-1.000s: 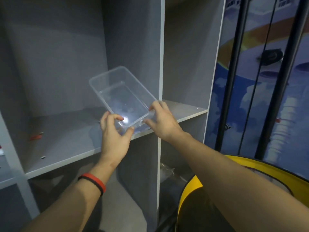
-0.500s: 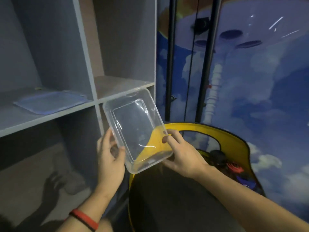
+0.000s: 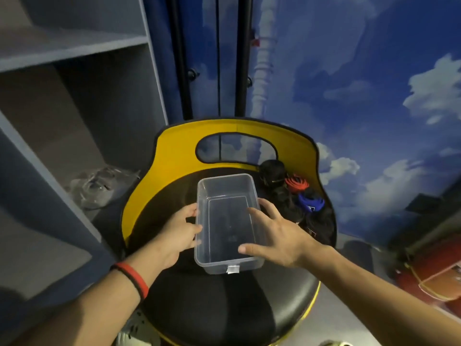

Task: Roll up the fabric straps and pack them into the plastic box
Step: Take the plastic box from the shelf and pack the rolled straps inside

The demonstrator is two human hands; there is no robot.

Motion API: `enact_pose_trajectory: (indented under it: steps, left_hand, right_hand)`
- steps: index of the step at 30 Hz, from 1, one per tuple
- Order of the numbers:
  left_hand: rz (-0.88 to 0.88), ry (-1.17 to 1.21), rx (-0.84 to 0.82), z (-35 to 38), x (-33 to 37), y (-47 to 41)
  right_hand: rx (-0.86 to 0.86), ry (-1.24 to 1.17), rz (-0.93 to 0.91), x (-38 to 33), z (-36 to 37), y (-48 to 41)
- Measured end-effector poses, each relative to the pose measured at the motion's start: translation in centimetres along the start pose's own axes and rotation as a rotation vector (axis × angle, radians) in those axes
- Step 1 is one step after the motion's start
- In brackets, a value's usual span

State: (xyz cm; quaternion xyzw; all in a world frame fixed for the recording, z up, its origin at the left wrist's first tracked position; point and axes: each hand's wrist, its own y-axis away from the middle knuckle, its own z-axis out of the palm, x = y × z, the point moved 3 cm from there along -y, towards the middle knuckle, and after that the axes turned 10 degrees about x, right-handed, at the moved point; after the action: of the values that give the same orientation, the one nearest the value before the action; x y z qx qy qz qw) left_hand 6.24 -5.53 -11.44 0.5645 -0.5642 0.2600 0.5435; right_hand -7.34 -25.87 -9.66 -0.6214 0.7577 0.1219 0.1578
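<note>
The clear plastic box [image 3: 225,267] sits empty and upright on the black seat of a yellow-backed chair [image 3: 174,156]. My left hand [image 3: 175,233] touches the box's left wall with fairly straight fingers. My right hand [image 3: 277,233] lies spread over the right rim, with the thumb across the near corner. To the right of the box, fabric straps lie bundled on the seat: a black one [image 3: 273,171], a red one [image 3: 296,183] and a blue one [image 3: 311,202]. More black strap [image 3: 321,223] lies beyond my right hand.
A grey shelf unit [image 3: 74,51] stands on the left, with crumpled clear plastic [image 3: 99,186] in a lower compartment. Black poles [image 3: 179,58] rise behind the chair against a blue cloud-painted wall. A red object [image 3: 429,283] lies on the floor at right.
I have turned away from the shelf and brought the box down onto the chair seat. Both hands have loosened from gripping the box to lying against its sides.
</note>
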Motion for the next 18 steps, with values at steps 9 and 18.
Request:
enact_pose_trajectory:
  steps: [9, 18]
  left_hand:
    - [-0.096, -0.177, -0.027, 2.2, -2.7, -1.0]
    - [-0.045, -0.275, -0.052, 1.9, -3.9, -2.2]
  right_hand:
    - [-0.147, 0.157, 0.056, 1.4, 3.9, 0.7]
    - [0.213, 0.308, -0.051, 3.5, 0.6, -0.6]
